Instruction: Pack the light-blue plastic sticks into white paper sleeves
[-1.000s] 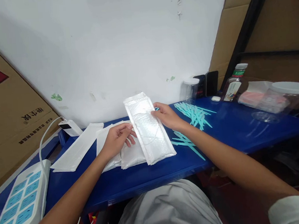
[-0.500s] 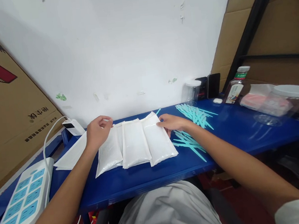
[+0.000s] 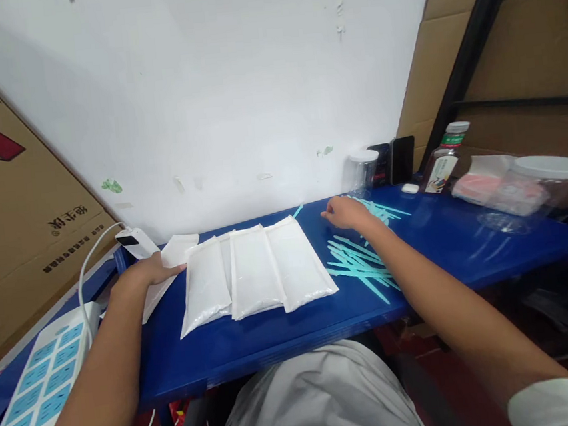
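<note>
Three white padded envelopes (image 3: 254,269), plump and overlapping, lie in a row on the blue table, with part of another showing between two of them. At their left, my left hand (image 3: 152,271) is on a flat white envelope (image 3: 181,248), thumb side towards the row; its fingers are partly hidden. The envelope sticks out above and below the hand. My right hand (image 3: 345,212) hovers by the upper pile of turquoise plastic strips (image 3: 382,211), fingers curled, nothing visible in them. A lower pile of strips (image 3: 356,263) lies nearer me.
A white power strip (image 3: 40,390) and a small white device with a cable (image 3: 136,242) are at the left. Clear jars (image 3: 363,172), a bottle (image 3: 444,161), phones (image 3: 402,160) and a lidded tub (image 3: 551,170) stand at the right. A white wall rises behind.
My right hand has let go of the right padded envelope and moved right to the strips. My left hand has come down leftward onto the flat envelopes, and one has shifted right.
</note>
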`<state>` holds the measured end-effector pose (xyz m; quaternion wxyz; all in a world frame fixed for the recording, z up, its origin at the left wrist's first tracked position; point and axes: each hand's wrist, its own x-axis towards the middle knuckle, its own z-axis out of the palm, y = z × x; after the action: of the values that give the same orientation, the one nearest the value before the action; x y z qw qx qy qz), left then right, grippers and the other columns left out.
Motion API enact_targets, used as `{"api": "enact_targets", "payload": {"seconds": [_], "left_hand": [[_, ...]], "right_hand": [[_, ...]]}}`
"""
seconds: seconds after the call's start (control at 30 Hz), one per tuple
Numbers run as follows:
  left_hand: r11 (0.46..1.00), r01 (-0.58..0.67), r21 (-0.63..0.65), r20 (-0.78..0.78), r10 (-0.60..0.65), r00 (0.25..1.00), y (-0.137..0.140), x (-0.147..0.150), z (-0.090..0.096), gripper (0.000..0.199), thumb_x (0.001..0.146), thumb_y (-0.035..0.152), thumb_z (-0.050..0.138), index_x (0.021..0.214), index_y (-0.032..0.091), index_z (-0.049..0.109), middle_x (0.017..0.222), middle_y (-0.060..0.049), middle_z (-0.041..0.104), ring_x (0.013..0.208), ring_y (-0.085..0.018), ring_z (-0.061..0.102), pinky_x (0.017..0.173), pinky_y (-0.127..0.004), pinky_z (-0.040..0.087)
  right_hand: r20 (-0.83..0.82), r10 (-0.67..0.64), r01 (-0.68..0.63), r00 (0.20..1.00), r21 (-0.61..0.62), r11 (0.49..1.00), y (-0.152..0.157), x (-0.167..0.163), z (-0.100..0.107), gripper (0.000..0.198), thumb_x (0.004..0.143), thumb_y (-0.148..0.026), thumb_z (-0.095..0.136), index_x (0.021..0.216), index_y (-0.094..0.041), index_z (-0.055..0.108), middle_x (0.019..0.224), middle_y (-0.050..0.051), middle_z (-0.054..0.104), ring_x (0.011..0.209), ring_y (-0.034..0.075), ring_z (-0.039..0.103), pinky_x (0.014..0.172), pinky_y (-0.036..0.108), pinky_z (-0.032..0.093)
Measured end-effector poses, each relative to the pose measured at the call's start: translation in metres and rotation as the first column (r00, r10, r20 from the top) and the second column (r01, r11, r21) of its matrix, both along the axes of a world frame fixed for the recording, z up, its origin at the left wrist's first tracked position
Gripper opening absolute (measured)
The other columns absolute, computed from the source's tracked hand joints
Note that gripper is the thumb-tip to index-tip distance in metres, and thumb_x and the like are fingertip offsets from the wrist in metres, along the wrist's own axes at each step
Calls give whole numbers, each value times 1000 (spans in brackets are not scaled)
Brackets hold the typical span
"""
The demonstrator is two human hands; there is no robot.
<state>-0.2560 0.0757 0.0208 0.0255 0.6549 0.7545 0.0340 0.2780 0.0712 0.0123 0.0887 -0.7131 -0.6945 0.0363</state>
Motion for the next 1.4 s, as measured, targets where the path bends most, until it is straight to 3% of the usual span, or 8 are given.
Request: {"api": "enact_targets", "payload": {"seconds": [0.3, 0.57, 0.67, 0.73, 0.87, 1.07, 1.23, 1.4], "left_hand": [[975, -205, -84, -137, 193, 972, -14, 23, 20, 108, 68, 65, 75, 145, -3, 44, 149, -39, 51, 131, -49, 57, 93, -46, 50], [911, -282, 300, 8, 293, 956, -45, 57, 53, 112, 77, 82, 62, 150, 1, 38, 146, -36, 56, 131, -54, 58, 100, -60, 51], [893, -180, 413, 117, 143, 983, -55, 80, 59, 129, 67, 95, 65, 155, 6, 36, 150, -31, 55, 134, -54, 56, 104, -63, 50], [892, 30, 451, 170, -119, 978, -59, 95, 57, 127, 68, 90, 71, 162, 14, 31, 160, -23, 49, 141, -47, 52, 112, -57, 46], [792, 528, 305, 165, -590, 790, -68, 125, 41, 111, 75, 78, 76, 164, 26, 36, 168, -11, 43, 150, -39, 45, 124, -48, 36], [707, 698, 116, 119, -707, 697, -78, 154, 18, 108, 77, 78, 74, 166, 28, 37, 168, -12, 44, 150, -41, 46, 122, -52, 39], [722, 680, 130, 107, -692, 714, -76, 154, 15, 108, 79, 79, 72, 166, 26, 37, 168, -13, 43, 151, -40, 44, 122, -52, 38], [699, 694, 169, 93, -713, 695, -74, 154, 11, 107, 79, 76, 73, 167, 30, 34, 169, -10, 42, 153, -42, 41, 123, -55, 36]], "right_hand": [[-65, 2, -6, 998, -50, 999, 3, 4, 1, 33, 103, -43, 59, 103, -16, 79, 99, 17, 80, 92, 26, 73, 80, 33, 51], [-109, -67, 64, 992, -24, 998, 6, 20, 7, 35, 102, -44, 58, 94, -17, 79, 91, 14, 80, 84, 25, 73, 74, 32, 51], [-108, -82, 82, 991, -2, 997, 6, 30, 11, 34, 100, -44, 61, 95, -16, 80, 96, 17, 80, 85, 26, 73, 74, 33, 52], [-120, -22, 15, 993, -63, 998, 4, 35, 14, 31, 96, -44, 68, 93, -16, 80, 93, 15, 80, 82, 25, 72, 72, 32, 51], [-282, 241, -316, 929, -261, 912, -6, 34, 22, 38, 83, -56, 81, 88, -18, 79, 92, 10, 80, 79, 22, 71, 66, 29, 49], [-345, 398, -515, 850, -389, 763, -33, 10, 37, 58, 63, -62, 91, 101, -21, 75, 97, 7, 75, 80, 22, 68, 61, 29, 47], [-112, 297, -317, 948, -293, 902, -94, 7, 29, 69, 55, -57, 97, 109, -24, 69, 108, 11, 73, 87, 30, 71, 61, 33, 49], [114, 221, -214, 969, -70, 974, -149, 20, -3, 55, 73, -68, 84, 98, -24, 64, 106, 17, 69, 102, 38, 68, 77, 41, 53]]}}
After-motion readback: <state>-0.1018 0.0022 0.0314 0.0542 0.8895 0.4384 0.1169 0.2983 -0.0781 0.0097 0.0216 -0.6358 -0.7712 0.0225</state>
